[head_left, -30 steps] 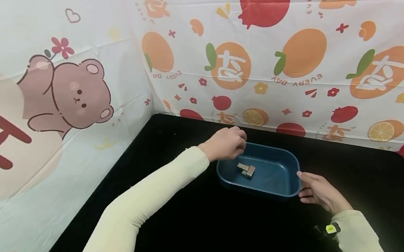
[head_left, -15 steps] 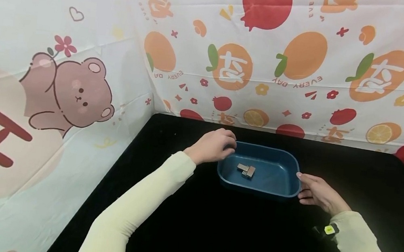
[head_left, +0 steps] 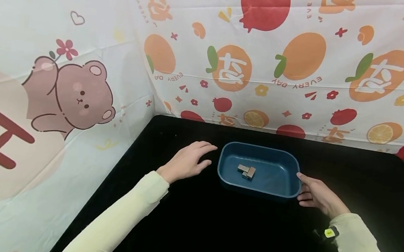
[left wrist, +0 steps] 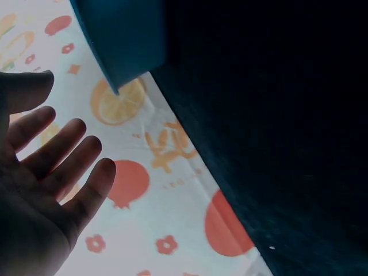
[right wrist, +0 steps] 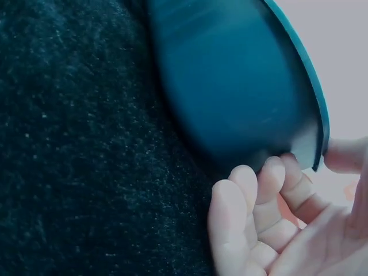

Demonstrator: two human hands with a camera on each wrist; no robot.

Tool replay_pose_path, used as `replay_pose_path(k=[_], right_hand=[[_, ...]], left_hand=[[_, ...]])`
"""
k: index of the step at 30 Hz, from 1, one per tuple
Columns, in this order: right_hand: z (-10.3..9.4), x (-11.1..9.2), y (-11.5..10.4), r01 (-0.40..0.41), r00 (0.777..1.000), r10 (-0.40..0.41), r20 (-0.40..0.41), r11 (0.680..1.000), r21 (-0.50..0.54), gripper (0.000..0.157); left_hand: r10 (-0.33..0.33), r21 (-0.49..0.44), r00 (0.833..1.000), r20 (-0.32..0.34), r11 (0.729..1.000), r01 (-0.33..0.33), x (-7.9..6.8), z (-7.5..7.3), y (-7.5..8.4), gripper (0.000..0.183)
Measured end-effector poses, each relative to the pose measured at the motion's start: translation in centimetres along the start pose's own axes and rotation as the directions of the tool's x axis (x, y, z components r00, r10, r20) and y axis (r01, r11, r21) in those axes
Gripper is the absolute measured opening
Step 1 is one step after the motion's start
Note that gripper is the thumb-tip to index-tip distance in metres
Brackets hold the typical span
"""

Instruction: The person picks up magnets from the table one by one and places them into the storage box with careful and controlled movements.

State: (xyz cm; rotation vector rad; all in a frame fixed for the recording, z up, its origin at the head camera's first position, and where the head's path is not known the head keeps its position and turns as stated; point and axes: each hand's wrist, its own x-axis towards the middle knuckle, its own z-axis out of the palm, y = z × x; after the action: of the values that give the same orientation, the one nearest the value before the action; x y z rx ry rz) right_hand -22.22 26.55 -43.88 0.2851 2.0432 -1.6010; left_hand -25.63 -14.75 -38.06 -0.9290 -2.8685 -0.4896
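Observation:
A blue rectangular plastic tray [head_left: 258,190] with rounded corners sits on the black tabletop. Inside it, left of the middle, lie several small silvery metal blocks [head_left: 246,171] in a tight cluster. My left hand [head_left: 188,161] is just left of the tray, fingers extended and apart from the thumb, holding nothing. The left wrist view shows its spread fingers [left wrist: 80,161] with the tray's corner [left wrist: 123,46] beyond them. At the tray's right end my right hand [head_left: 319,194] holds on, its thumb at the rim and its curled fingers [right wrist: 244,184] against the outer wall.
The black cloth-covered table [head_left: 213,232] extends around the tray. Behind it hangs a white fruit-print cloth [head_left: 262,67], and a bear-print cloth [head_left: 81,90] covers the left side.
My left hand has drawn back leftward from above the tray's left end, and its fingers have opened out. The right hand, tray and metal blocks have stayed in place.

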Motion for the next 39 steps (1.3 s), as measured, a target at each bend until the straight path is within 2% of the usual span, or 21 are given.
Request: replay_pose_path(k=[3,6,12,18,22,29,34,39], right_hand=[[0.2,0.0,0.0,0.005,1.0,-0.005,0.001,1.0,0.017,0.054],[0.2,0.0,0.0,0.034,0.999,-0.034,-0.008,0.999,0.017,0.06],[0.4,0.0,-0.5,0.114,0.991,-0.117,-0.068,0.992,-0.045,0.076],[1.0,0.2,-0.3,0.138,0.987,-0.141,-0.077,0.99,-0.039,0.072],[1.2,0.1,0.0,0.141,0.983,-0.144,-0.112,0.99,-0.03,0.074],[1.5,-0.1,0.3,0.148,0.97,-0.151,-0.189,0.988,-0.034,0.072],[1.7,-0.1,0.2,0.15,0.962,-0.164,-0.217,0.985,-0.082,0.074],[1.7,-0.1,-0.1,0.155,0.955,-0.186,-0.233,0.977,-0.143,0.071]], left_hand=[[-0.033,-0.016,0.999,0.001,0.999,0.033,-1.3,0.3,-0.5,0.042],[-0.065,-0.044,0.997,0.03,0.997,0.066,-2.2,0.6,-0.7,0.046],[-0.073,-0.114,0.994,0.078,0.99,0.082,-2.3,1.9,-0.5,0.051],[-0.107,-0.145,0.99,0.093,0.982,0.12,-2.9,3.0,-0.5,0.053],[-0.11,-0.15,0.989,0.096,0.981,0.124,-3.3,3.3,-0.4,0.053],[-0.13,-0.145,0.98,0.152,0.978,0.153,-3.7,3.7,-0.6,0.055],[-0.153,-0.151,0.975,0.16,0.972,0.178,-3.8,3.8,-0.7,0.056],[-0.144,-0.122,0.979,0.143,0.979,0.162,-3.9,4.0,-0.6,0.056]])
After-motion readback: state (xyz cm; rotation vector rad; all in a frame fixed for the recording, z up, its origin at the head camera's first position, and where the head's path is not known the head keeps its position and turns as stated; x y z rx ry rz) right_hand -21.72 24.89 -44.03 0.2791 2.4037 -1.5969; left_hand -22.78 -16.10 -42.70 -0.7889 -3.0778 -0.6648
